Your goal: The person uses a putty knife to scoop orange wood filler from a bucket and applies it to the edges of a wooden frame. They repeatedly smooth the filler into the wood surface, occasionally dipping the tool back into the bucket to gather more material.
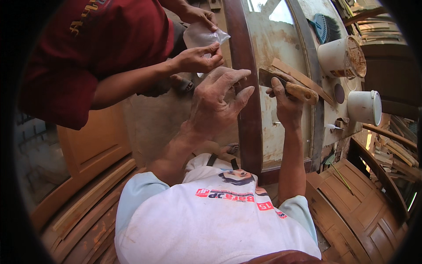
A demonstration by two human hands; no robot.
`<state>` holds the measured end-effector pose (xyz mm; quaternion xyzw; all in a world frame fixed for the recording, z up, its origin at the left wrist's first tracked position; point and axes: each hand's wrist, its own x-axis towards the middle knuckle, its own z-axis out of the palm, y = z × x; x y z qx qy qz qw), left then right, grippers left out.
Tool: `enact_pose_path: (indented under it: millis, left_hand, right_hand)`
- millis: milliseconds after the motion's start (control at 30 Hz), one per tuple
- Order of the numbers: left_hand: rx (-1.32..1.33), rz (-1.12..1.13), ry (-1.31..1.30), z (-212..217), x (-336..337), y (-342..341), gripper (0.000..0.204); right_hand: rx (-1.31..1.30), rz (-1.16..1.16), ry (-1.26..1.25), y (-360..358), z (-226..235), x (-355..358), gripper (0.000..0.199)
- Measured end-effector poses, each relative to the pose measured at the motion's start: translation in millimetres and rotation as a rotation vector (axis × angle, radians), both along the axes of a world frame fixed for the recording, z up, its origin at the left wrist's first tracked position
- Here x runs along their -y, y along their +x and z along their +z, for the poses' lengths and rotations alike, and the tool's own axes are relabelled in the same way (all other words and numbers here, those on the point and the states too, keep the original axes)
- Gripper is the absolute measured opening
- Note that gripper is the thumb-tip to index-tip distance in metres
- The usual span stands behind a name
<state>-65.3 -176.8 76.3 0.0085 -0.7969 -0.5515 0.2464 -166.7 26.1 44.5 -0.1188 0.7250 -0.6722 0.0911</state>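
My right hand (288,105) is closed on a putty knife with a wooden handle (302,93). Its dark blade points left over a red-brown wooden frame (247,105). Dusty with pale powder, my left hand (222,99) hovers by the frame's left edge, fingers curved and thumb apart, nothing visible in it. Just beyond it, a co-worker in a red shirt (127,31) holds a clear plastic bag (200,38) in both hands. Behind the putty knife, a flat strip of wood (303,78) lies aslant across the framed panel (279,48).
On the right stand a large white bucket (332,57) with brown smears and a smaller white bucket (361,108). A dark round disc (339,93) lies beside them, a blue brush (324,28) farther back. Wooden doors (94,141) and boards lean at lower left; more panelled doors (360,193) lie lower right.
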Motion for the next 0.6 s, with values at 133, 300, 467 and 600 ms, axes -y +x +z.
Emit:
enact_pose_path:
  millis: [133,300,467,600]
  left_hand:
    - [0.196,-0.045,0.207,-7,2,-20,0.037]
    - [0.021,0.044,-0.372,-51,-24,-44,0.045]
    - [0.202,-0.018,-0.223,-70,-34,-42,0.037]
    - [0.095,0.073,-0.359,-47,5,-62,0.034]
  right_hand:
    - [0.045,0.0,0.003,0,-15,-9,0.027]
    - [-0.04,-0.068,0.077,-14,-8,-22,0.024]
    - [-0.172,-0.088,0.133,-31,6,-8,0.023]
    - [-0.255,-0.054,0.229,-51,1,29,0.023]
